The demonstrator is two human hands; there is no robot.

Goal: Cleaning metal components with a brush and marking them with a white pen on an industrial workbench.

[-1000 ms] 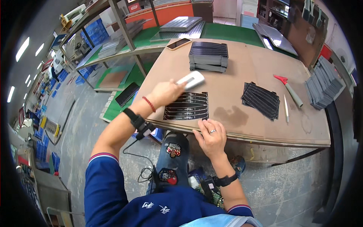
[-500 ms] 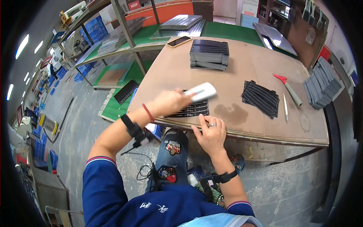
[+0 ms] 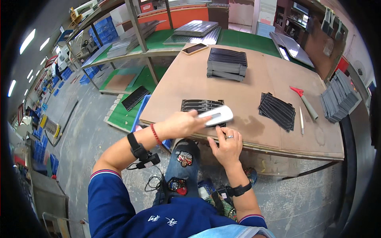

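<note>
My left hand (image 3: 180, 125) grips a flat white tool (image 3: 225, 114) with a rounded end and a slot-like mark, slightly blurred by motion. The tool is over the near right part of a black slatted sheet (image 3: 196, 104) at the table's front edge. Both hand and tool hide much of that sheet. At its near right corner, the fingertips of my right hand (image 3: 227, 147) rest, thumb apart and nothing held. To the right, a few loose black sheets (image 3: 277, 112) lie fanned out. Farther back stands a stack of the same sheets (image 3: 226, 65).
On the tabletop (image 3: 182, 75) are a phone (image 3: 195, 48), a red-headed tool with a grey-green handle (image 3: 307, 104) and a white pointed stick (image 3: 301, 121). Another stack of grey pieces (image 3: 339, 97) stands at the right edge. A damp patch (image 3: 249, 126) marks the board. Metal shelving (image 3: 137, 25) rises behind left.
My left hand and the white tool have come toward me and slightly right, uncovering the sheet's far part. The right hand has stayed by the sheet's near corner. The whole view has shifted a little.
</note>
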